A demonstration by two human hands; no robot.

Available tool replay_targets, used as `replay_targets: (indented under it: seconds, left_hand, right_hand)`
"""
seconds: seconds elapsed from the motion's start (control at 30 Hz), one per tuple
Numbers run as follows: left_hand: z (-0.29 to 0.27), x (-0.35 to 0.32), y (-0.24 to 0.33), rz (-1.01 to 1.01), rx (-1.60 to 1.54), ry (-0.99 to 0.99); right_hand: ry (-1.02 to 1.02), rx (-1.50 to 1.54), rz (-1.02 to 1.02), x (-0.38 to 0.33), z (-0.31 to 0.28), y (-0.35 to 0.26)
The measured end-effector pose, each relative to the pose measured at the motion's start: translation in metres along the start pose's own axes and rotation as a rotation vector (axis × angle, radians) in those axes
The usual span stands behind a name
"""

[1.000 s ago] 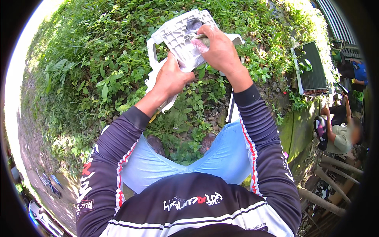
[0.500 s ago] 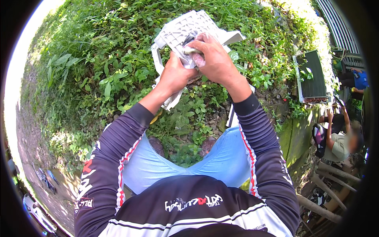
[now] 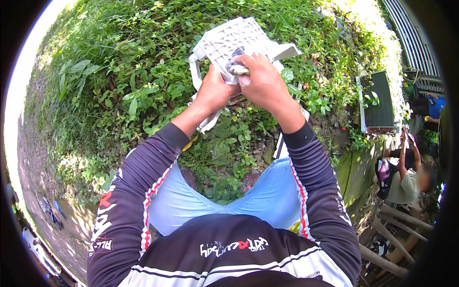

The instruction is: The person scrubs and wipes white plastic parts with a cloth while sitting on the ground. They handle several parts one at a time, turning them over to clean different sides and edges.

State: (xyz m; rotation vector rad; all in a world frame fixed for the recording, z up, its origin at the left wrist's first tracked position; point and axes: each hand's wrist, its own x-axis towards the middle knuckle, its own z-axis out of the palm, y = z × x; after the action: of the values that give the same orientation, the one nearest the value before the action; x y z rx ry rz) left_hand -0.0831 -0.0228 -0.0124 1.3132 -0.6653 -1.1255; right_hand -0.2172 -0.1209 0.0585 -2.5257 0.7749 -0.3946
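A white plastic panel (image 3: 233,34) with a grid of ribs and side arms is held out in front of me, above the weeds. My left hand (image 3: 214,91) grips its near left edge, the thumb side against the ribbed face. Bunched in the fingers of my right hand (image 3: 264,85) is a crumpled grey-and-dark rag (image 3: 237,68), pressed to the panel near its middle. Part of the rag and the panel's near edge are hidden behind my hands.
Leafy weeds (image 3: 138,71) cover stony ground ahead. To the right stands a dark finned coil panel (image 3: 380,105). A seated person (image 3: 404,184) has raised arms beside it, and another person in blue (image 3: 434,107) is farther off. Wooden poles (image 3: 386,260) lie at lower right.
The panel has shifted slightly right and nearer. My right hand has moved a little nearer and right, and its fingers and the rag look bunched differently.
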Motion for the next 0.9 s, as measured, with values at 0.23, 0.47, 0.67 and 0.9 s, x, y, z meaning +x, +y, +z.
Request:
replay_targets:
  seconds: [0.23,0.47,0.67,0.9]
  left_hand:
    - [0.001,-0.003,-0.007,0.080,0.184,-0.001]
    - [0.005,-0.010,-0.006,0.006,0.138,0.029]
    - [0.015,-0.021,0.017,-0.074,0.219,0.001]
    - [0.022,-0.039,0.028,0.140,0.744,-0.049]
  right_hand:
    - [-0.074,0.156,0.009,0.014,-0.006,0.021]
    - [-0.105,-0.083,-0.072,0.004,-0.008,0.009]
    - [-0.053,0.811,0.443,0.027,-0.039,0.049]
    - [0.636,1.643,0.347,0.025,-0.093,0.093]
